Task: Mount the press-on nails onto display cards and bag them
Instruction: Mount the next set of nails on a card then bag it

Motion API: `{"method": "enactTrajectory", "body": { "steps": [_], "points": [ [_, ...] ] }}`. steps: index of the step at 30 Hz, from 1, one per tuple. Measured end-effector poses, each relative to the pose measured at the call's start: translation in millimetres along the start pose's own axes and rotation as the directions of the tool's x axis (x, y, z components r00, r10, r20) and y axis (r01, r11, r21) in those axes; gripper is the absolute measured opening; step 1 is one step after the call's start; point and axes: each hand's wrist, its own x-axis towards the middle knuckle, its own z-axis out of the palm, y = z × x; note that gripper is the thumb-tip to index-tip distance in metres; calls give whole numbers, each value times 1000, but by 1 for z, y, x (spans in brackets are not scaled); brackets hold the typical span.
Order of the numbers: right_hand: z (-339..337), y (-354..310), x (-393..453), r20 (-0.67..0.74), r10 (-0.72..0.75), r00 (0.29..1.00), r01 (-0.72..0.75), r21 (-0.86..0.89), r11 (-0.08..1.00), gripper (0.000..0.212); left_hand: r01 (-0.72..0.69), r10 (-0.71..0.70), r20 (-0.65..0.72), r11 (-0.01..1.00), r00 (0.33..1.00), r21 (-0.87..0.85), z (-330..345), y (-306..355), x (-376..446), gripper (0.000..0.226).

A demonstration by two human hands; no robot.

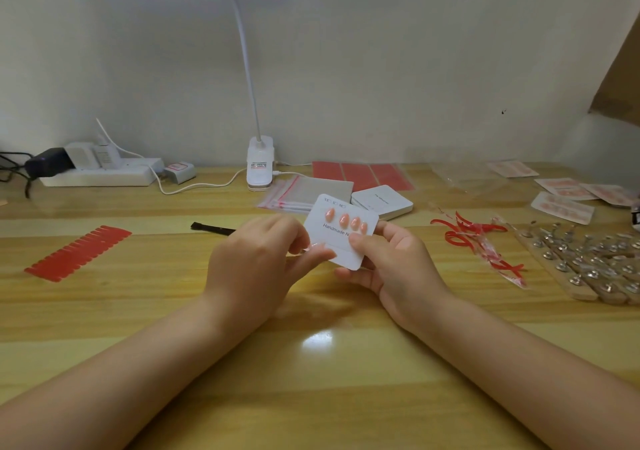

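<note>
While we had the display card (341, 231) up off the bench (311, 363), both hands were on it so it stayed flat and facing us. Our right hand (388, 262) held the right edge, thumb curled over the front and the other fingers underneath, which looked like the main support. Our left hand (256, 262) came in from the other side with its fingers (311, 252) pinching the lower left corner, probably to steady it for the next nail. Four pink press-on nails (346, 221) were already stuck in a row above the "Handmade" print, with bare card beside and below them, so we'd guess the mounting was only partway done.

The spare blank cards (382, 202) sat stacked just behind, next to the zip bags (294, 195) with the red strip, both close by for the bagging step. Red adhesive sheets (362, 174) lay further back, peeled red backing scraps (474, 238) off to the right, and a red tab strip (78, 254) well out left. Finished bagged sets (568, 195) were piled at the far right.
</note>
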Motion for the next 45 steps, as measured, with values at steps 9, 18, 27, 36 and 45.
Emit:
{"method": "enactTrajectory", "body": {
  "steps": [9,18,27,36,45],
  "points": [
    [-3,-2,3,-54,-60,997,57,-59,997,18,163,-151,75,966,986,-202,-2,-2,1,35],
    [-3,0,2,0,-74,997,74,-50,996,18,85,-70,130,990,989,-114,-1,-3,-1,49],
    [0,3,0,90,-63,994,60,34,998,23,-80,81,38,996,996,-44,-2,3,1,46],
    [-5,8,0,140,-84,987,92,-56,994,45,26,-18,147,998,989,-57,-4,10,0,47],
    [-7,6,1,115,-64,991,72,-61,996,43,-40,71,177,984,982,-171,-3,9,-2,42]
  ]
}}
